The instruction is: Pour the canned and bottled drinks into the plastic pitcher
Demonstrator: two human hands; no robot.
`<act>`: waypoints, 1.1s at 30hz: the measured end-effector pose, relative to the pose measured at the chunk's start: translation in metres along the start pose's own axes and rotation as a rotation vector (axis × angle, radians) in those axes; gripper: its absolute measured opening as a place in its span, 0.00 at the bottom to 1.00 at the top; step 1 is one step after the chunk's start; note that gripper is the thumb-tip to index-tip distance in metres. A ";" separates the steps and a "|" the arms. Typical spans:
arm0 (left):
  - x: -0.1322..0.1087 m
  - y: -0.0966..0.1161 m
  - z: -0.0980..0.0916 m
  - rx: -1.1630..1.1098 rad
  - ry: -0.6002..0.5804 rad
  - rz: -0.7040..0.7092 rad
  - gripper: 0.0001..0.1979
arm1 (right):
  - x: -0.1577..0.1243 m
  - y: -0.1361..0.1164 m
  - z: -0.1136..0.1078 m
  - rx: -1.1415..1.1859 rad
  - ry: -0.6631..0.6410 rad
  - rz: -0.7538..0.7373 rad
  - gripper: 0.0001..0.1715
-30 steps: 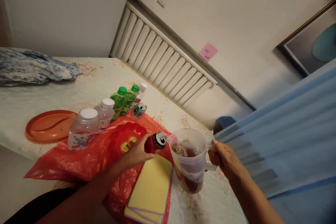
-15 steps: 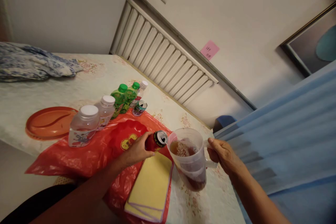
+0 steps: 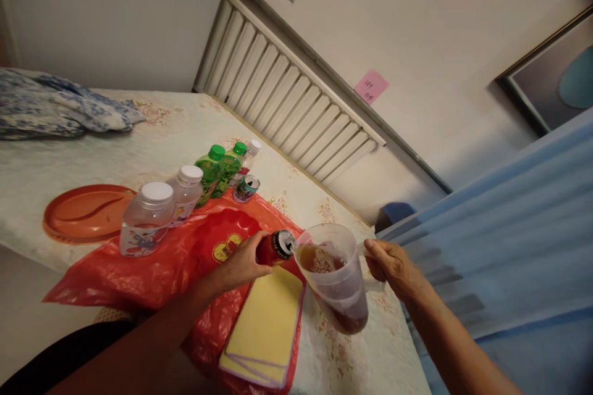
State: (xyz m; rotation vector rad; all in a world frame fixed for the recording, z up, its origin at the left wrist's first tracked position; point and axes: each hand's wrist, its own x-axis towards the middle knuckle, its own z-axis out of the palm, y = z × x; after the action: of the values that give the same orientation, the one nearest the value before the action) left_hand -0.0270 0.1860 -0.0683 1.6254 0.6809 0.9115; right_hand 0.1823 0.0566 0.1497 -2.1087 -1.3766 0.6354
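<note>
My left hand (image 3: 246, 259) is wrapped round a red and black drink can (image 3: 276, 248), its opened top tilted toward a clear plastic pitcher (image 3: 336, 284). The pitcher's spout meets or nearly meets the can's rim; I cannot tell whether they touch. My right hand (image 3: 390, 266) grips the pitcher by its handle and holds it tilted toward the can. Brown liquid with bubbles on top lies inside the pitcher. Below the can are folded yellow cloths (image 3: 264, 327) and a red scalloped plate (image 3: 213, 228), both on a red plastic bag (image 3: 139, 281).
Two clear white-capped jars (image 3: 147, 222), green-capped bottles (image 3: 210, 173), a white-capped bottle (image 3: 250, 157) and a small open can (image 3: 246, 189) stand beyond the plate. An orange lid (image 3: 83, 213) and a patterned cloth (image 3: 60, 105) lie left. Right hangs a blue curtain (image 3: 519, 234).
The pitcher's base has swung slightly to the right, so it tilts a bit more toward the can. The can stays at the spout in my left hand.
</note>
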 end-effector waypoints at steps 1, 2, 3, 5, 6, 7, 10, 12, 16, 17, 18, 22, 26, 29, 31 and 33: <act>0.000 0.000 0.000 0.002 0.003 -0.002 0.31 | 0.000 -0.001 0.000 -0.004 0.000 0.007 0.34; 0.000 0.000 0.000 0.000 0.002 -0.003 0.31 | 0.000 -0.001 0.000 -0.007 0.000 0.008 0.33; 0.000 0.000 0.000 -0.005 -0.002 -0.002 0.31 | 0.001 -0.001 -0.001 -0.010 0.000 0.003 0.33; -0.001 0.000 0.000 -0.018 -0.014 0.005 0.31 | 0.002 -0.002 -0.001 -0.016 0.002 -0.006 0.34; -0.001 0.001 0.000 -0.022 -0.017 0.009 0.31 | 0.002 -0.001 -0.002 -0.018 0.001 -0.005 0.34; -0.001 0.001 0.000 -0.022 -0.017 0.012 0.31 | 0.002 -0.001 -0.002 -0.017 -0.001 -0.001 0.34; -0.001 0.002 0.000 -0.008 -0.010 0.015 0.31 | 0.003 -0.001 -0.002 -0.007 -0.017 0.012 0.34; -0.001 0.002 0.000 -0.004 -0.012 0.008 0.31 | 0.003 0.000 -0.002 0.002 -0.023 0.007 0.33; -0.001 0.001 0.001 0.003 0.005 -0.005 0.31 | 0.003 0.001 -0.002 0.007 -0.022 0.011 0.33; -0.001 0.001 0.001 0.005 0.004 -0.001 0.31 | 0.004 0.001 -0.003 0.002 -0.022 0.012 0.33; -0.001 0.000 0.001 0.004 -0.001 0.004 0.31 | 0.004 0.001 -0.003 -0.003 -0.022 0.013 0.33; 0.000 -0.002 0.001 -0.016 -0.003 0.016 0.30 | 0.004 0.002 -0.004 -0.028 -0.034 0.003 0.34; 0.001 -0.004 0.001 -0.024 -0.022 0.028 0.29 | 0.004 0.002 -0.005 -0.052 -0.034 -0.005 0.34; 0.000 -0.004 0.001 -0.013 -0.016 0.011 0.30 | 0.005 0.005 -0.006 -0.061 -0.028 -0.006 0.34; 0.000 -0.003 0.001 -0.017 -0.018 0.005 0.31 | 0.006 0.007 -0.006 -0.060 -0.031 -0.005 0.34; 0.000 -0.002 0.001 -0.027 -0.021 0.009 0.31 | 0.006 0.008 -0.007 -0.065 -0.032 -0.010 0.34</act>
State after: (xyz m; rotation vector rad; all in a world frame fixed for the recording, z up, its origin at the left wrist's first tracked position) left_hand -0.0259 0.1858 -0.0708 1.6135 0.6452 0.9055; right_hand 0.1946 0.0586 0.1493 -2.1491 -1.4428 0.6307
